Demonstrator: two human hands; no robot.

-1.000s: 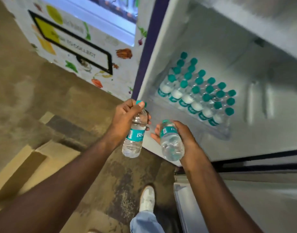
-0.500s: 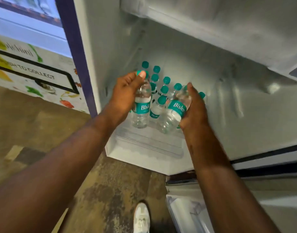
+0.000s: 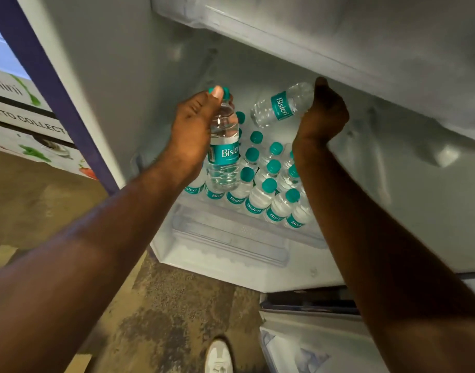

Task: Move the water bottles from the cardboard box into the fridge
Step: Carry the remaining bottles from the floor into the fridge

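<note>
Inside the white fridge (image 3: 128, 84), my left hand (image 3: 193, 133) grips an upright clear teal-capped water bottle (image 3: 224, 154); my right hand (image 3: 323, 114), fingers seemingly curled, holds a tilted clear teal-labelled bottle (image 3: 282, 105) above the standing rows of bottles (image 3: 268, 189).

The fridge (image 3: 118, 84) compartment is entered from six o'clock, across a bare strip of shelf (image 3: 231, 235) along its front edge. Past that strip, the floor of the compartment is filled by packed rows of standing bottles (image 3: 260, 195), caps up, from the centre out toward four o'clock. Open air is left above the caps. Headroom at twelve to two o'clock is cut by a low overhanging ledge (image 3: 338, 41). The nine o'clock side is closed by the side wall.
</note>
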